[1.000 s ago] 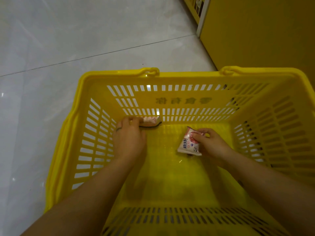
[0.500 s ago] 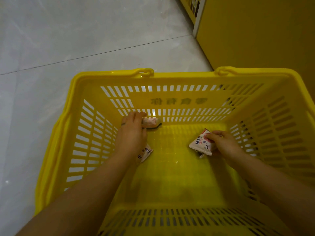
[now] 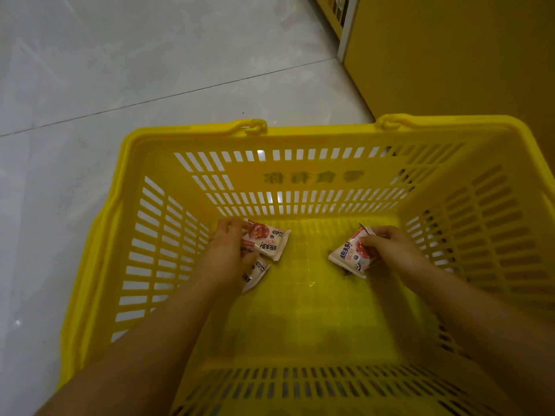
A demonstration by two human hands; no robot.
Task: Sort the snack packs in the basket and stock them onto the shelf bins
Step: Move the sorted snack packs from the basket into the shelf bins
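**Setting.** A pale grey tiled floor (image 3: 120,70) carries a large yellow slotted plastic basket (image 3: 315,131). A yellow panel-sided shelf unit (image 3: 450,55) stands beyond the basket's far right corner. No shelf bins can be made out.

**Hands.** Both bare forearms reach down into the basket, the hands low near its far wall.
- The left hand (image 3: 228,250) is closed, fingers curled over the left end of the white-and-red upper snack pack (image 3: 267,240).
- The right hand (image 3: 389,250) is closed in a pinch on the right-side snack pack (image 3: 350,256), of the same white-and-red print.

**Task items.**
- The upper snack pack juts from the left hand toward the basket's middle, its long axis roughly across the basket.
- A matching lower snack pack (image 3: 255,273) shows from under the left palm. Whether it is gripped or only covered cannot be told.
- The right-side snack pack hangs tilted, one corner raised toward the far wall. A dark edge beneath it is too small to identify.
- The rest of the basket's bottom that shows holds no further packs.

**Governing relation.** The shelf unit lies up and to the right of both hands, and the right hand is the nearer. In my judgement, the pickup is complete and the lift clear of the far rim comes next. The right-side pack has the shorter path, while the left arm must cross the basket.
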